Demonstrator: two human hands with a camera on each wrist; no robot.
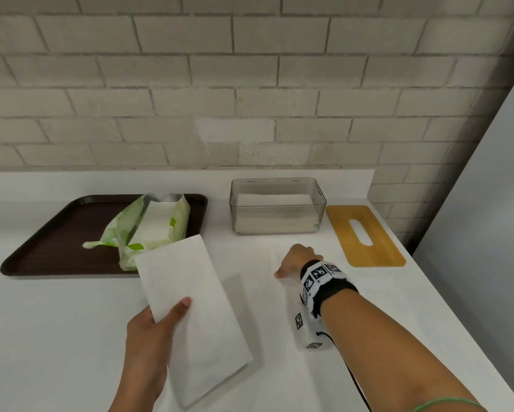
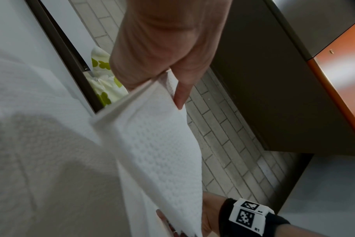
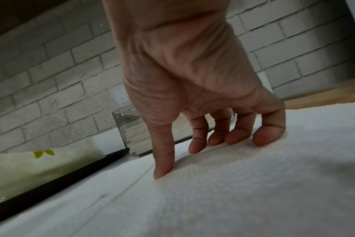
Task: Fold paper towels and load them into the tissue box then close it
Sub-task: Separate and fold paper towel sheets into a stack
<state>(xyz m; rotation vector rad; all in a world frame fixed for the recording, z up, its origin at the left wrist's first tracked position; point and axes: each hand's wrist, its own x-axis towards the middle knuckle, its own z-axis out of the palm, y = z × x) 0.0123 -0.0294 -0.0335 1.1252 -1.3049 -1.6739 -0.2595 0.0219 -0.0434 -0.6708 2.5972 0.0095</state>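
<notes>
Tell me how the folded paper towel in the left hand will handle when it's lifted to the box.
The folded paper towel is probably floppy: gripped at one edge by the left hand, it bows in the left wrist view. Likely very light, since a thumb pinch holds it. Its embossed texture should resist slipping.

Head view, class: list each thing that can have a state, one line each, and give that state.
Tissue box: open, lid off, folded towels stacked inside.
Bamboo lid: lying flat on the counter, right of the box.
Paper towel pack: torn open, on the brown tray.
Folded paper towel: held up by the left hand.
Flat paper towel: spread on the counter, right hand fingers pressing it.
</notes>
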